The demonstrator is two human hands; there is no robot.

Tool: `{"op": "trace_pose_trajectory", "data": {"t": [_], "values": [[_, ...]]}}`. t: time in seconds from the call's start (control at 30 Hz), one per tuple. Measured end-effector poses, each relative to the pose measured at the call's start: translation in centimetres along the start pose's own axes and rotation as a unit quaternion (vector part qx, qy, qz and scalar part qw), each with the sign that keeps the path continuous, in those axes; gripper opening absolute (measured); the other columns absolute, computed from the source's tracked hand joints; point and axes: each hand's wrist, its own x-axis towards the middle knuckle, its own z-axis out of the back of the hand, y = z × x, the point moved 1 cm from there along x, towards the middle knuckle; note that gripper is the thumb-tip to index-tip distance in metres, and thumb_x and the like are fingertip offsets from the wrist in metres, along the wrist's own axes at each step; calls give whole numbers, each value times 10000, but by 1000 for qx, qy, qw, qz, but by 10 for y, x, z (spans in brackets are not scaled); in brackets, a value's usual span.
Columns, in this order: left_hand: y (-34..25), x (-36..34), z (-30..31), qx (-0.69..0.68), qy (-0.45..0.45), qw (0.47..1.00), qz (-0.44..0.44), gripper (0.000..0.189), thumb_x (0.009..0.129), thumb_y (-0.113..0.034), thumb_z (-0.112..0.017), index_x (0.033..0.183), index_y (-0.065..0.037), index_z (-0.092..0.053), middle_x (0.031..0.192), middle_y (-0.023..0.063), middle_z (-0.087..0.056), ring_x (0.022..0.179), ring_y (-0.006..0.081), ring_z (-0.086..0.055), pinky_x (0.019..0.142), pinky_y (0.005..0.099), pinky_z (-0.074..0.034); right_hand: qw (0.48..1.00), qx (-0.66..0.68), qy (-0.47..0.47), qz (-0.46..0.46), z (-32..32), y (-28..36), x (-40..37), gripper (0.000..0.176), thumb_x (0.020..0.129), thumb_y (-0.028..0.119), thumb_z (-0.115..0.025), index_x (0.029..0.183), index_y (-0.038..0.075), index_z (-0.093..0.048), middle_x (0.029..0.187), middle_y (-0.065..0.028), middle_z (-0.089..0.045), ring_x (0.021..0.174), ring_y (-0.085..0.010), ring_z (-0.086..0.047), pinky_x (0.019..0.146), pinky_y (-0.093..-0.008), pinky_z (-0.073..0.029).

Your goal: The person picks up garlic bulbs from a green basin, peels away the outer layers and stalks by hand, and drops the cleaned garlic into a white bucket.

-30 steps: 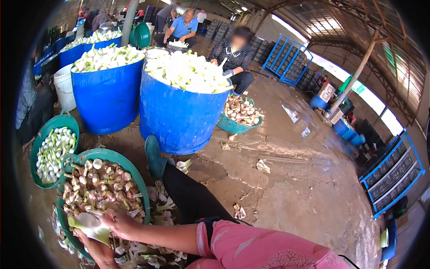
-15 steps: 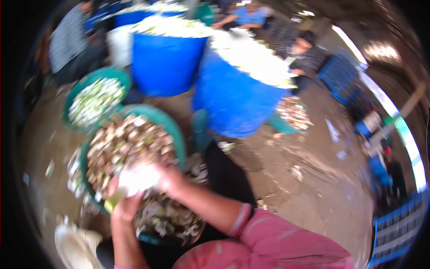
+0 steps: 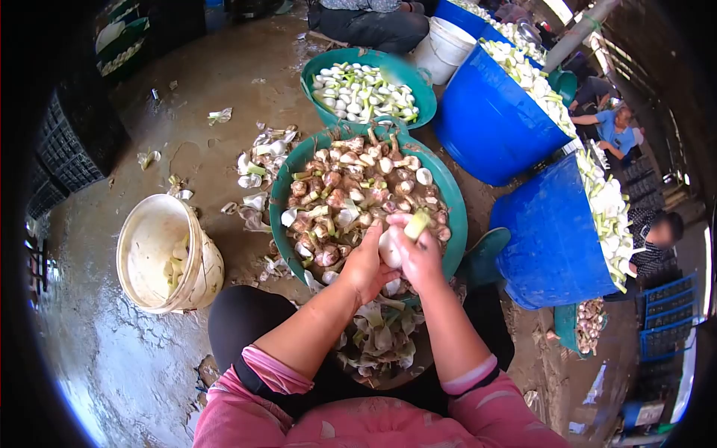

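Holding one pale garlic bulb (image 3: 389,249) between them, the left hand (image 3: 362,270) and right hand (image 3: 420,259) meet above the near right part of a large green tub (image 3: 456,196). The left fingers are closed against the bulb's left side; the right fingers are clamped on its right side. A pale green stem piece (image 3: 417,224) shows at the right fingertips (its join to the bulb is hidden by the fingers).

The tub contains brownish, unpeeled garlic (image 3: 328,198), some with stem stubs. Just beyond its far rim sits a smaller green basin (image 3: 428,95) of white, peeled bulbs (image 3: 364,91) with green stems. Loose skins (image 3: 382,334) lie between the person's legs, and further scraps (image 3: 267,153) lie on the wet floor left of the tub.

A whitish bucket (image 3: 207,272), standing left of the tub, holds a few pale pieces (image 3: 178,263). To the right, two blue barrels (image 3: 497,112) (image 3: 549,231) are heaped with white, green-tinged garlic (image 3: 606,205). A person in a blue shirt (image 3: 618,134) is seated beyond them.
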Motion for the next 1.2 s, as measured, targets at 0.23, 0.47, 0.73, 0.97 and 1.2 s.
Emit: {"op": "trace_pose_trajectory", "data": {"t": [0.23,0.47,0.73,0.97,1.2], "values": [[-9,6,6,22,-153,985,-75,486,822,-415,-378,1093,-21,-459,1005,109,-533,888,209,-513,766,351,-384,810,351,-251,-397,25,-124,74,329,853,399,-361,985,140,-515,927,-31,-580,825,-239,-565,674,-476,-440],[-15,34,11,15,-130,991,-31,381,810,-302,-436,1073,-31,-488,955,93,-554,858,200,-536,743,324,-401,845,377,-179,-335,-6,-111,210,407,869,406,-297,1017,103,-524,989,-74,-572,955,-248,-527,779,-512,-411],[-18,61,19,11,-141,989,-33,337,796,-267,-458,1036,-31,-483,878,94,-560,800,213,-545,698,336,-427,792,462,-290,-275,84,-99,249,388,854,416,-364,1109,139,-457,1051,-57,-539,935,-254,-535,746,-536,-396],[-2,73,23,21,-133,991,14,255,787,-245,-495,973,-73,-512,879,71,-555,792,197,-542,693,319,-408,854,322,-409,-16,234,117,353,512,853,449,-354,1192,66,-378,1224,-123,-416,1170,-309,-338,882,-551,-305],[-1,81,0,48,-152,987,16,241,783,-241,-508,963,-81,-514,868,65,-552,786,185,-535,673,302,-406,963,-120,-76,-231,209,-73,292,241,738,267,-534,573,91,-541,520,-72,-534,335,-165,-450,321,-312,-342]]}}
